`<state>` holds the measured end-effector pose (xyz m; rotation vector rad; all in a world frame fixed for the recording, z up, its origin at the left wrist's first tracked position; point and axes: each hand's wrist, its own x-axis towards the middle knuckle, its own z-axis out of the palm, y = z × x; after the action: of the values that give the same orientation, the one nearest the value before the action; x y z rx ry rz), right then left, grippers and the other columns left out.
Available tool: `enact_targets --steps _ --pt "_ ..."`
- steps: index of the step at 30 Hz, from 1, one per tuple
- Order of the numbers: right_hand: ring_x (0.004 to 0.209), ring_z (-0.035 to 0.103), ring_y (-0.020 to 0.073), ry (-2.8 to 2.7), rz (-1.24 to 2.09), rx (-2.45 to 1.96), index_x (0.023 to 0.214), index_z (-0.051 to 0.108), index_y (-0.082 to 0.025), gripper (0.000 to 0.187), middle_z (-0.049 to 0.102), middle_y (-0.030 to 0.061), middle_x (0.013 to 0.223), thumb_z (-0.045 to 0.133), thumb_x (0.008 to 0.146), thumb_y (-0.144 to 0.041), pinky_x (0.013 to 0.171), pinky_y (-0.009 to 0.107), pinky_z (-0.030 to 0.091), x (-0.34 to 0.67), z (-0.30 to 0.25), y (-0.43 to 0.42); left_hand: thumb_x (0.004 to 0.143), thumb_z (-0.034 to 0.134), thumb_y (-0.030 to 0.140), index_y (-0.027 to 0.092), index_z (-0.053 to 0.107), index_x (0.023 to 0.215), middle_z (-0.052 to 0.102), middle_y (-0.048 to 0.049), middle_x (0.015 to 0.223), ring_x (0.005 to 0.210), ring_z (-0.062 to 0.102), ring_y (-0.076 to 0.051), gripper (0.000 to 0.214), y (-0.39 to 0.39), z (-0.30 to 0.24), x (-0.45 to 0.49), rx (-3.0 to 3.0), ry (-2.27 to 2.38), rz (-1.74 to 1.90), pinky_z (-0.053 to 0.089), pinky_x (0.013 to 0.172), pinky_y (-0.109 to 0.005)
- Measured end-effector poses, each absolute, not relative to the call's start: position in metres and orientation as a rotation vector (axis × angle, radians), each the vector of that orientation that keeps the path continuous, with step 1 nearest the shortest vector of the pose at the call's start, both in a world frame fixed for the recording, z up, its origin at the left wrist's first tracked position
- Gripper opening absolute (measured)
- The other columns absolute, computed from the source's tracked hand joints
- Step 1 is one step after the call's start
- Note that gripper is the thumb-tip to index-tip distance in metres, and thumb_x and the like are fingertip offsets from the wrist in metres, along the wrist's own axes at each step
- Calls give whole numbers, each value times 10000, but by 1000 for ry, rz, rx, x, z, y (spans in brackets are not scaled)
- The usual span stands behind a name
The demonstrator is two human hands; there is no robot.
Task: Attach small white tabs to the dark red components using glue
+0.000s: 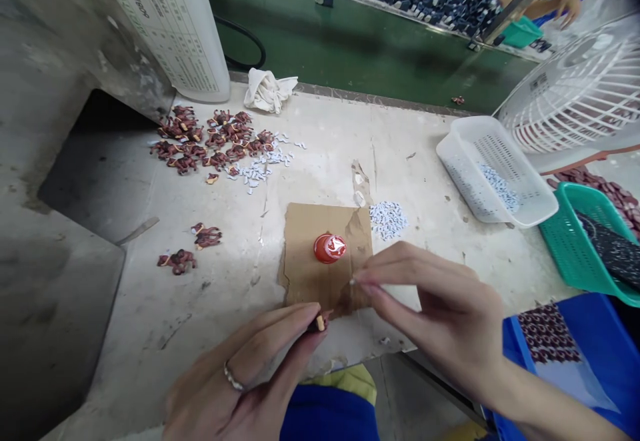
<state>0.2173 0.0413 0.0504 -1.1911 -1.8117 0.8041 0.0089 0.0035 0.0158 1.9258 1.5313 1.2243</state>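
So the person's left hand [250,367] had a small, glossy dark-brown figurine with a tan patch [321,321] pinched between thumb and fingers, just off the near edge of a flat brown cardboard sheet [305,224]. The right hand [445,314] was pinching a tiny pale bit [353,281], maybe a pale-blue curved piece, kinda too small to tell. A shiny red round cup [329,248] sat on the cardboard, with a heap of little pale-blue curved pieces [389,220] at its far right.

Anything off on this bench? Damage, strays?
Cardboard: ragged left edge and a dark patch lower right, so it looks worn. The bench is scuffed and marked. Likely stray: a small brown piece at the green surface's near edge, well away from the figures.
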Motion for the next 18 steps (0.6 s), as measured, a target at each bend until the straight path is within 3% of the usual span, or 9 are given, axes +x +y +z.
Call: enact_targets --steps 8,15,18 --pt "876 751 157 -1713 1017 -1079 1026 759 -176 230 779 58 953 681 890 -7 755 272 650 207 51 28 894 711 163 267 692 1086 744 133 1062 909 701 20 219 6 13 14 1927 1472 1215 514 947 -39" --pt "876 743 159 -1755 1044 -1077 1073 746 -200 242 764 49 966 691 901 -38 748 278 646 211 47 28 903 703 180 265 689 1075 752 110 1003 844 714 -15 192 5 14 17 1958 1490 1256 574 883 -96" --pt "921 742 153 -1855 1004 -1071 1131 727 -182 252 759 61 1014 673 924 -49 769 250 646 213 48 26 886 714 154 242 695 1057 752 106 983 823 708 2 193 5 12 15 1988 1452 1320 552 908 -57"
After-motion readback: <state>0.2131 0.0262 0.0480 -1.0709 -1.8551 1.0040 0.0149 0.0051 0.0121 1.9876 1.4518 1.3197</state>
